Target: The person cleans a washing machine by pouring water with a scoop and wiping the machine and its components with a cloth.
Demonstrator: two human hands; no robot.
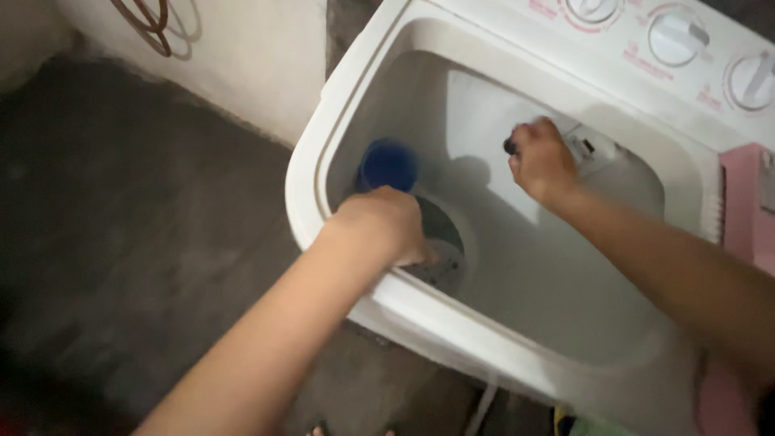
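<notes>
We have a single view, from the camera worn on the head. It looks steeply down and forward into the open white plastic washing-machine tub [517,266], close enough that both forearms reach in from the bottom edge. The tilted frame sets the round white control dials [676,36] at top right and the dark grey concrete floor [121,242] at left.

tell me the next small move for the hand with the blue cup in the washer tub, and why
Probably lower the left hand a little and tip the blue cup toward the tub floor. The cup sits just inside the white tub's near wall, above the dark pulsator disc, while the right hand grips something small and dark at the far wall, too blurred to identify.
</notes>
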